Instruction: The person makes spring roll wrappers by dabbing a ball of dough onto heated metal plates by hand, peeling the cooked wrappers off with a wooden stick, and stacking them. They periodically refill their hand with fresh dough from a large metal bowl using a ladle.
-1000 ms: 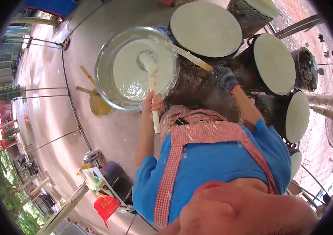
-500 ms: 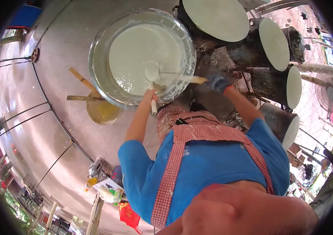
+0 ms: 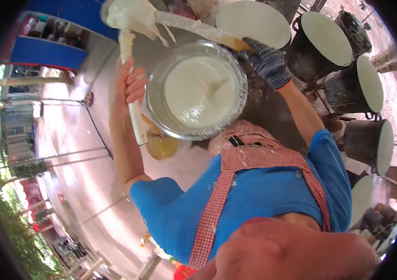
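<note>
My left hand, bare, is closed round a pale, batter-coated stick held up beside the basin. My right hand, in a dark grey glove with an orange cuff, grips the wooden end of a long stirring stick coated white. Both sticks meet at a thick, dripping lump of white batter at the top left; what lies under the lump is hidden. Below them stands a large metal basin, holding smooth white liquid with a ripple at its right side.
Several dark pots with white contents, such as one pot, line the right side. A yellowish bucket stands at the basin's lower left. A blue cabinet is at the upper left. A dark hose runs across the floor.
Both hands have risen from the basin, lifting the sticks and a batter lump above it. The left hand moved up and left. The camera view has shifted.
</note>
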`<state>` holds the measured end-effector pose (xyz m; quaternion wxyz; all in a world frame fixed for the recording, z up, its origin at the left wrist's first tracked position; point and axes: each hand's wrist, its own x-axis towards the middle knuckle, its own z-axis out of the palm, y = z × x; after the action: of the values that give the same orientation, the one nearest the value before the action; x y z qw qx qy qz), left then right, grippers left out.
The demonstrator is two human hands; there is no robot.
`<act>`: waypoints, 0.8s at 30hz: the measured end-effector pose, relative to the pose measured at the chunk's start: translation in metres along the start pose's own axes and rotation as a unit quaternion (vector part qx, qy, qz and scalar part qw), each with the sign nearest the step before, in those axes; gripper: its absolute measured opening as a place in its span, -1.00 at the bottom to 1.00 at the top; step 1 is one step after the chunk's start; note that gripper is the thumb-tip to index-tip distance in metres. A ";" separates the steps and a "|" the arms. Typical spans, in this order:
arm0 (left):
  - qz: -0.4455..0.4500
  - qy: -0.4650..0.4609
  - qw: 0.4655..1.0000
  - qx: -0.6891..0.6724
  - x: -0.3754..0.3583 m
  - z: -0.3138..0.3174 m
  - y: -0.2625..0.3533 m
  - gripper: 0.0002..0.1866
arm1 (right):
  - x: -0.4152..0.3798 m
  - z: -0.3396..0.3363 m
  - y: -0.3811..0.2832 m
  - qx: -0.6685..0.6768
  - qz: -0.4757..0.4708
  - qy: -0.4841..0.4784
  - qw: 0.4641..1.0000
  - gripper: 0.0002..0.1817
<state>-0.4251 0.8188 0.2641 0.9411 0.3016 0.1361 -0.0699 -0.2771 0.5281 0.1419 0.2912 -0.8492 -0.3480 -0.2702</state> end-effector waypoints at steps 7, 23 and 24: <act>0.163 0.129 0.903 0.377 0.036 -0.063 0.038 -0.88 | -0.004 0.038 -0.012 0.511 0.287 -0.092 0.805 -0.66; -0.573 -0.146 0.806 -0.022 0.205 0.035 -0.217 -0.72 | -0.311 -0.077 0.029 0.191 0.568 -0.010 0.800 -0.69; -0.567 -0.105 0.817 -0.005 0.223 0.036 -0.253 -0.73 | -0.343 -0.088 0.027 0.285 0.657 -0.021 0.698 -0.68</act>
<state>-0.2593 0.5820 0.0865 0.7449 0.1570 0.1842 -0.6218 -0.4888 0.3032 -0.0329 0.6156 -0.7437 0.2316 0.1198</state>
